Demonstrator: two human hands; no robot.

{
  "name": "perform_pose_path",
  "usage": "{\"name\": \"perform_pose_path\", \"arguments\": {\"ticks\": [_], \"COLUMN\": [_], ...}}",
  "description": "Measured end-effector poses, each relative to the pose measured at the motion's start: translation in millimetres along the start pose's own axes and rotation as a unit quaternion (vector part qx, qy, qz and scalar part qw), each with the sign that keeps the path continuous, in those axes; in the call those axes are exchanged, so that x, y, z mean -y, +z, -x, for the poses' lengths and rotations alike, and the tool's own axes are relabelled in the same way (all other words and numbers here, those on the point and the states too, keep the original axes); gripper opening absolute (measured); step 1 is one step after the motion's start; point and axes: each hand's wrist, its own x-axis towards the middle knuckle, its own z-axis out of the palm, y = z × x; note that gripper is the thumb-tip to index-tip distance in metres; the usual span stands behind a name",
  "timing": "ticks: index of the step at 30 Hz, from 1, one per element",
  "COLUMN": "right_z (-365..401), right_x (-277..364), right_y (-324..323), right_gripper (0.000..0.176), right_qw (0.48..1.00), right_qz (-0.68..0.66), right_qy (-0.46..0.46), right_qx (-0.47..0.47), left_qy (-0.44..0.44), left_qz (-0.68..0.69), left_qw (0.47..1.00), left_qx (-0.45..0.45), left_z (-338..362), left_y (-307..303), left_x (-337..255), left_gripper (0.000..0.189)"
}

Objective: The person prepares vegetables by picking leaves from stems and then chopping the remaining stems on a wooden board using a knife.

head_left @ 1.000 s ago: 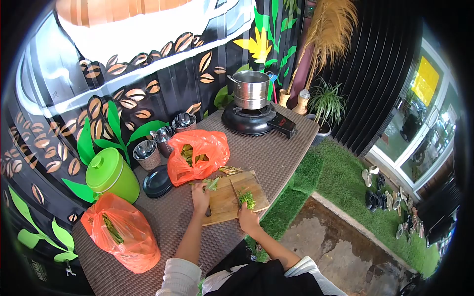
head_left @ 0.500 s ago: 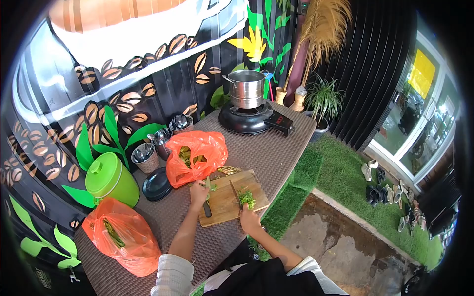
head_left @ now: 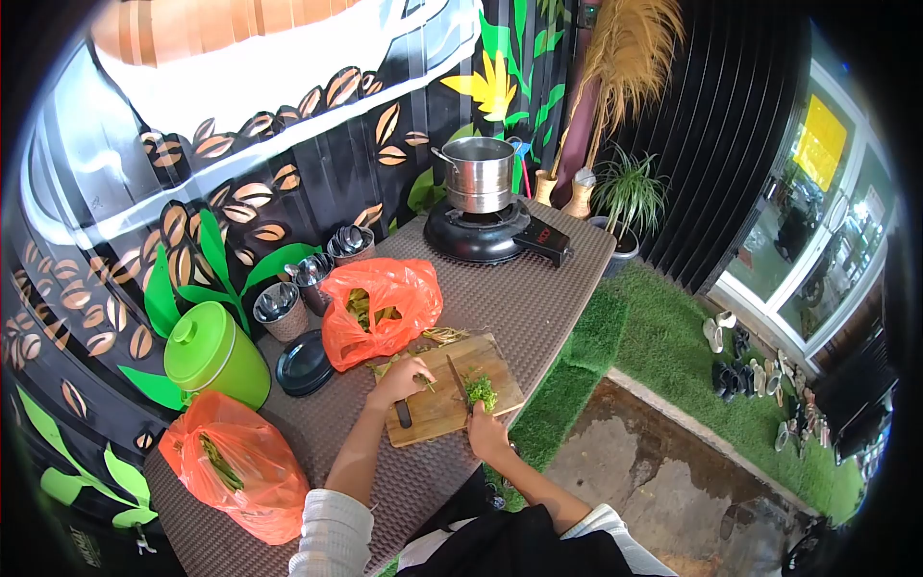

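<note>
A wooden cutting board (head_left: 437, 418) lies at the front of the table. My right hand (head_left: 486, 431) grips a knife (head_left: 456, 373) by its handle, the blade on the board beside a small heap of chopped greens (head_left: 481, 390). Over the board's left part, my left hand (head_left: 405, 378) is closed on a small piece of green stem (head_left: 426, 384). A second knife (head_left: 403, 413) lies on the board just below that hand, its dark handle showing. Thin stems (head_left: 444, 335) rest at the board's far edge, next to an open red plastic bag (head_left: 409, 284) with greens inside.
A steel pot (head_left: 480, 178) sits on a black portable stove (head_left: 471, 236) at the table's far end. Cutlery holders (head_left: 279, 308), dark plates (head_left: 306, 363), a green lidded container (head_left: 216, 356) and another red bag (head_left: 240, 471) stand to the left.
My left hand has moved right, from the board's left edge to over the board, and now covers part of the second knife. My right hand has barely moved.
</note>
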Motion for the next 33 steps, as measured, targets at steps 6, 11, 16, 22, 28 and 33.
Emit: {"name": "perform_pose_path", "arguments": {"ticks": [6,11,16,22,28,33], "right_z": [-1,-3,-9,-8,9,-7], "right_x": [-2,-4,-6,5,7,-4], "right_y": [1,2,-5,-19,-2,-15], "right_gripper": [0.027,0.027,0.029,0.032,0.034,0.032], "right_qw": [1.000,1.000,0.999,0.997,0.998,0.999], "right_qz": [-0.007,-0.012,-0.013,-0.065,-0.047,-0.019], "right_qy": [0.011,0.003,-0.005,-0.020,0.002,0.025], "right_qx": [0.009,0.012,0.030,0.026,0.035,0.028], "left_qy": [-0.020,-0.035,-0.086,-0.107,-0.120,-0.131], "left_qz": [-0.046,-0.084,-0.150,0.336,0.120,0.197], "left_qw": [0.998,0.989,0.958,0.927,0.946,0.938], "left_qx": [-0.037,-0.113,-0.230,-0.124,-0.277,-0.253], "left_z": [-1,1,-2,10,19,23], "left_y": [18,10,2,41,64,61], "left_x": [16,7,-5,-18,11,-5], "left_gripper": [0.015,0.006,0.007,0.010,0.009,0.011]}}
